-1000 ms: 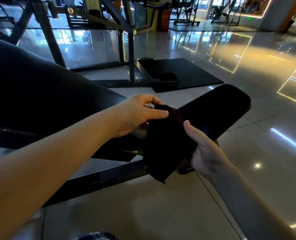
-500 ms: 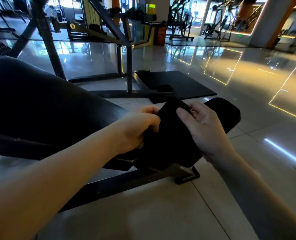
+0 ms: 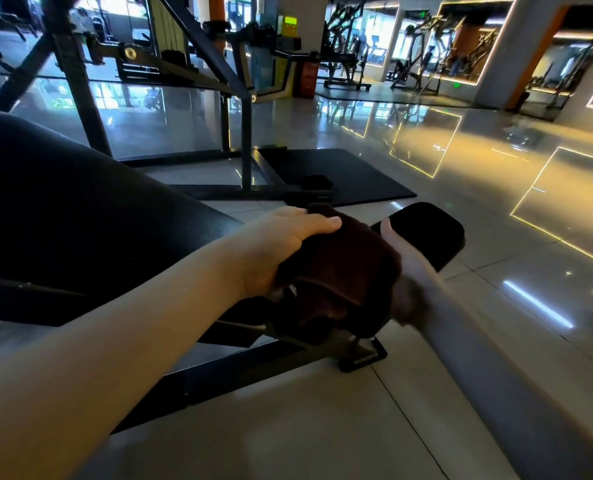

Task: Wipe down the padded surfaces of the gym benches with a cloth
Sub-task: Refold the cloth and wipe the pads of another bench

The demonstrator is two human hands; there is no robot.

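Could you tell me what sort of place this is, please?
Most likely a commercial gym: a padded bench in front, steel exercise machines beyond, and a rubber mat on the glossy floor.

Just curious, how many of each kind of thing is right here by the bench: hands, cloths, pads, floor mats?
Hands: 2 (left hand, right hand)
Cloths: 1 (brown cloth)
Bench pads: 2 (back pad, seat pad)
Floor mats: 1 (black mat)
Total: 6

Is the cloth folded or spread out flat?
Folded: the cloth shows a doubled edge and lies bunched, gripped by the left hand.
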